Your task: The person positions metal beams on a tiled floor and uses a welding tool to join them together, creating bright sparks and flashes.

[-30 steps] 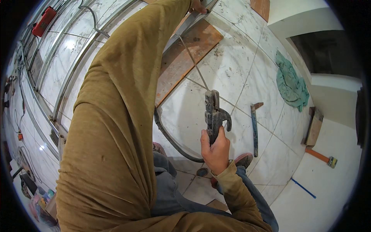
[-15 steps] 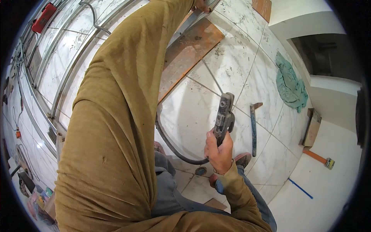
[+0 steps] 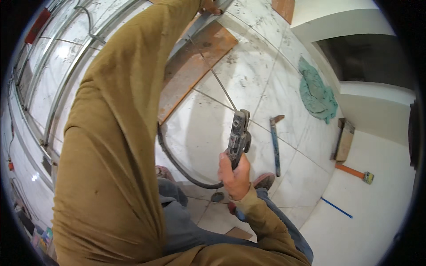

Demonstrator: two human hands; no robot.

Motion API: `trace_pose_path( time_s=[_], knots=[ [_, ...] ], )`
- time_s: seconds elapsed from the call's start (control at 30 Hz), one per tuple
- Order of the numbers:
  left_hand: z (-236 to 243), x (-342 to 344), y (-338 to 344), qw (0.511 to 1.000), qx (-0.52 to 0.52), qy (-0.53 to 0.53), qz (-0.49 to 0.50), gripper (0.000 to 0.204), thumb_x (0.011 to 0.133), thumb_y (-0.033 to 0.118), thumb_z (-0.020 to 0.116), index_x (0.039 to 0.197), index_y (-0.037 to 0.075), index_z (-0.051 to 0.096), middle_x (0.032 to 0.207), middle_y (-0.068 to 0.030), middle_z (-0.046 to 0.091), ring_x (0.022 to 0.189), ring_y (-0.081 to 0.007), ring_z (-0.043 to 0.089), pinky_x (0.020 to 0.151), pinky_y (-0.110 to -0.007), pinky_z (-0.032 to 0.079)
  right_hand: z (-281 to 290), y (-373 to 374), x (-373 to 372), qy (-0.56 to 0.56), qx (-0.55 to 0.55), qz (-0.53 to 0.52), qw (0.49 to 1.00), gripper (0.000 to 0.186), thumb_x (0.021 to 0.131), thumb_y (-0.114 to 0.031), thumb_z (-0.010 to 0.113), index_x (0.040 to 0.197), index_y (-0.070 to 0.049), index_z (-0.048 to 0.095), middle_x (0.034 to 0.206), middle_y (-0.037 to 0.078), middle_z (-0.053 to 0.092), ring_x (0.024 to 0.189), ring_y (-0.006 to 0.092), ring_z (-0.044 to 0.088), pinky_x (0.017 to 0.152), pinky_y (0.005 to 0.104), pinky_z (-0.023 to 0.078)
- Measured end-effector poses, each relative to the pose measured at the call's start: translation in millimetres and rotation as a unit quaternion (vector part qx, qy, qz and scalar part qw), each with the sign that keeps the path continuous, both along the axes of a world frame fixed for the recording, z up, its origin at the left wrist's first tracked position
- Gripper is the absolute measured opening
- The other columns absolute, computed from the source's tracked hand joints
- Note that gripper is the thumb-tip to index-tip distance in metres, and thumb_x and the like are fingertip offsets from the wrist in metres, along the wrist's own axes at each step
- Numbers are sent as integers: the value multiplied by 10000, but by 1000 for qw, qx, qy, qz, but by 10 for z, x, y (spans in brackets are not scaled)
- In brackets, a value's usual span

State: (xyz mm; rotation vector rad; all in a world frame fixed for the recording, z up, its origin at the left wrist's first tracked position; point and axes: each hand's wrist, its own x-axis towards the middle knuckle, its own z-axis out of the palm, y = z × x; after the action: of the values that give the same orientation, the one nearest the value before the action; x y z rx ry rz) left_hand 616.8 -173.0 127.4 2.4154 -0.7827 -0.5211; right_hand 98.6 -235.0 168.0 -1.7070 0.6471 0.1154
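Note:
My right hand (image 3: pixel 235 175) grips the handle of a grey welding electrode holder (image 3: pixel 238 135). A thin rod (image 3: pixel 213 75) runs from its jaws up and left toward a grey metal bar (image 3: pixel 195 26) at the top. A dark cable (image 3: pixel 177 164) curves from the holder down and left behind my sleeve. My left arm, in an ochre sleeve, stretches up across the view. My left hand (image 3: pixel 208 5) sits at the top edge on the end of the metal bar, mostly cut off.
On the white marble tiles lie a chipping hammer (image 3: pixel 275 142), a green cloth (image 3: pixel 317 93), a brown board (image 3: pixel 195 66), a small wooden box (image 3: pixel 344 139), an orange-handled tool (image 3: pixel 355 173) and a blue strip (image 3: pixel 337 207). A glazed metal frame (image 3: pixel 57 66) fills the left.
My right hand has lifted the electrode holder up and to the right, and the rod now points up toward the metal bar. My left arm has stayed put.

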Motion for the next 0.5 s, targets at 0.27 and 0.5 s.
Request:
trace_pose_path(
  time_s=[0.27,0.5],
  knots=[
    [-182,-79,75,1000,-16,-21,-2,664,668,366,919,1217,82,676,966,-155,753,828,-253,750,752,-392,596,122,-177,-123,32,199,-105,974,178,1025,-223,528,974,-55,500,768,70,541,621,185,570,571,349,523],
    [-343,-146,145,998,-66,1,-20,684,678,340,911,1253,93,633,983,-159,745,836,-264,746,754,-409,597,234,-342,-60,126,215,-177,952,188,996,-277,562,982,-92,537,798,57,549,740,222,580,722,429,519]
  ],
)
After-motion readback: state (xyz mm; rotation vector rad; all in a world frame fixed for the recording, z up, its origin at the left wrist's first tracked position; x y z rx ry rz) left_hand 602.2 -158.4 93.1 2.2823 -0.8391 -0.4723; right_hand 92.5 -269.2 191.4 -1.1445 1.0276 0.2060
